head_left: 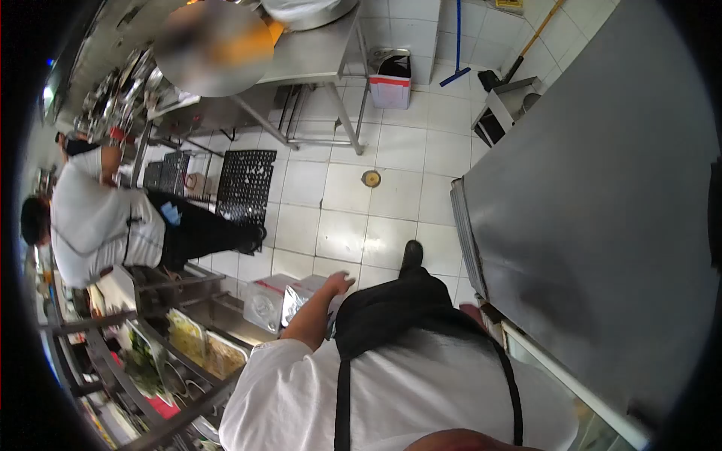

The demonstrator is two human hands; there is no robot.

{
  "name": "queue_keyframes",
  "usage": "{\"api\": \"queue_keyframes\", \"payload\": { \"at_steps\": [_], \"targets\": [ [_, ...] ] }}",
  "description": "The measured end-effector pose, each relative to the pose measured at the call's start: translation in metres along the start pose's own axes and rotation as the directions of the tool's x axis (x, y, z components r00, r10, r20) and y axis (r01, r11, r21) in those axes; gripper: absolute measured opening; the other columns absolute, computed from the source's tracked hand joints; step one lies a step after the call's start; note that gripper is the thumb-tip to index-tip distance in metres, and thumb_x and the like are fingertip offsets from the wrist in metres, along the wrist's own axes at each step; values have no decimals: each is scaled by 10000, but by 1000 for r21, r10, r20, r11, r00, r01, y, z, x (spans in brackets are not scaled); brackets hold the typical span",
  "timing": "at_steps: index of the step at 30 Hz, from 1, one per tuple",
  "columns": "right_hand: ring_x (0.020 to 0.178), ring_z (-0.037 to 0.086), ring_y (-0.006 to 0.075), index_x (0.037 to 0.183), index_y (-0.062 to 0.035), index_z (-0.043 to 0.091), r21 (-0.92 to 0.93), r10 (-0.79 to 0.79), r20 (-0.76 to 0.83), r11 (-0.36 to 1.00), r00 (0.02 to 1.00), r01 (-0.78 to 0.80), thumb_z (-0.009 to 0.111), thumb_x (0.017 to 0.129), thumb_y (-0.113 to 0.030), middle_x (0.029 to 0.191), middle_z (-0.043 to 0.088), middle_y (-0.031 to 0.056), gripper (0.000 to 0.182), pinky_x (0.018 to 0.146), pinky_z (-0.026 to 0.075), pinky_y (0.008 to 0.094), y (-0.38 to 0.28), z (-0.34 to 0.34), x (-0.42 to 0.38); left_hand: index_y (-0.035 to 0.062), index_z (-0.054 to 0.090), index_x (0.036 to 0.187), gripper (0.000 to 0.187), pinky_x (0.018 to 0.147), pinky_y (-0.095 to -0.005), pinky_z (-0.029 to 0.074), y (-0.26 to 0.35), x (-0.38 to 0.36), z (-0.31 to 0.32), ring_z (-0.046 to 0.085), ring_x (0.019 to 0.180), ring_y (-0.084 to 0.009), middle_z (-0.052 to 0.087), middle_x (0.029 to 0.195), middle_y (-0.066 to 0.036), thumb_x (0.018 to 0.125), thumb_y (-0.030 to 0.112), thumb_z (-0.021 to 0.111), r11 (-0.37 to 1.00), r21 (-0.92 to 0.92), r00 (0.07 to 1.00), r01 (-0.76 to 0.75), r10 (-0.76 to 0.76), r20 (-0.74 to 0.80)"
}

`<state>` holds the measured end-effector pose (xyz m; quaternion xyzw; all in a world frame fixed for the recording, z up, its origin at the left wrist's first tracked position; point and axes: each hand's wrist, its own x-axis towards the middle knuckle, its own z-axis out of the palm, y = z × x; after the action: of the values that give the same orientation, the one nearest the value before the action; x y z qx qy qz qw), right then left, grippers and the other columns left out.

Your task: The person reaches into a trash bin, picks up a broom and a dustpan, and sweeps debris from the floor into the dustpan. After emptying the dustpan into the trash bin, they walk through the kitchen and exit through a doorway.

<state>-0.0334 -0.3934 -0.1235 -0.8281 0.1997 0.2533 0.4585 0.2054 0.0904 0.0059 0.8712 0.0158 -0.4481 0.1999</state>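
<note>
My left hand (341, 283) hangs out in front of my left side with its fingers loosely apart and nothing in them. Beside it, a cardboard box (263, 302) and a shiny foil sheet or pack (295, 302) stand low near the counter; the forearm overlaps them in this view. Only a small part of my right hand (474, 313) shows past my dark apron (391, 312), close to the lower edge of a large grey metal panel (594, 218). Its fingers are hidden.
Food trays (199, 346) line the counter at my left. A person in a white shirt (101, 214) stands further left, by a black floor mat (247, 184). Ahead are a steel table (316, 64), a bin (391, 92), a squeegee (456, 75) and a floor drain (371, 179).
</note>
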Motion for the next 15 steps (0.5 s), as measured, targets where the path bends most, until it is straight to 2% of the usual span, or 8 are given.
{"api": "queue_keyframes", "payload": {
  "at_steps": [1, 2, 3, 6, 9, 11, 13, 15],
  "targets": [
    [696, 612, 227, 875, -43, 653, -135, -144, 71, 979, 987, 152, 508, 871, -359, 760, 644, 122, 347, 634, 484, 386, -48, -27, 43, 35, 556, 1210, 616, 996, -393, 398, -27, 13, 2, 506, 1160, -360, 553, 1225, -214, 828, 517, 530, 998, 66, 998, 12, -16, 59],
    [918, 628, 266, 993, -54, 657, 165, 287, 36, 943, 957, -289, 575, 832, -400, 965, 661, 160, 390, 792, 487, 383, -85, -29, 84, 95, 574, 1200, 584, 958, -408, 424, -41, 20, -12, 519, 1133, -369, 572, 1191, -207, 817, 534, 529, 986, 109, 969, -124, 96, 229],
    [1069, 576, 311, 1061, -64, 640, -16, 203, 24, 979, 979, -203, 610, 808, -419, 1099, 625, 182, 436, 904, 449, 388, -130, -48, 117, 115, 612, 1129, 514, 886, -433, 455, -89, 52, 8, 556, 1058, -371, 601, 1107, -216, 804, 509, 549, 978, 163, 981, -129, 101, 166],
    [1000, 609, 303, 1067, -23, 630, -148, -66, -30, 987, 997, 61, 618, 826, -361, 1044, 646, 168, 415, 864, 464, 372, -243, -84, 210, 27, 613, 844, 332, 682, -413, 483, -65, 28, -35, 622, 760, -300, 612, 775, -177, 844, 343, 513, 918, -397, 995, 7, -47, -90],
    [873, 636, 257, 1101, -33, 613, -21, -111, -44, 994, 993, 110, 640, 822, -299, 972, 662, 155, 386, 776, 494, 350, -356, -119, 277, 25, 597, 829, 256, 555, -375, 473, -43, 51, -67, 586, 600, -189, 568, 688, -98, 851, 254, 483, 647, -718, 950, 258, -304, 68],
    [832, 635, 249, 1098, -42, 616, -5, -63, -34, 998, 997, 63, 637, 827, -305, 927, 663, 144, 379, 736, 500, 354, -397, -127, 306, 48, 589, 840, 233, 537, -338, 471, -40, 83, -81, 600, 610, -188, 590, 715, -88, 869, 225, 440, 839, -521, 988, 154, -138, 70],
    [790, 635, 241, 1091, -49, 620, 2, -54, -28, 999, 998, 54, 628, 835, -322, 876, 662, 134, 374, 697, 505, 356, -411, -124, 353, 53, 614, 932, 215, 536, -309, 468, -45, 149, -82, 602, 615, -176, 609, 744, -71, 874, 220, 491, 764, -331, 831, -554, 489, -263],
    [725, 630, 232, 1098, -36, 608, -157, 61, 88, 986, 994, -46, 606, 849, -353, 788, 648, 118, 403, 635, 505, 347, -434, -134, 362, 60, 590, 1005, 235, 544, -307, 467, -49, 204, -104, 599, 632, -174, 609, 755, -70, 879, 240, 506, 920, -333, 978, -205, 203, -42]
  ]
}}
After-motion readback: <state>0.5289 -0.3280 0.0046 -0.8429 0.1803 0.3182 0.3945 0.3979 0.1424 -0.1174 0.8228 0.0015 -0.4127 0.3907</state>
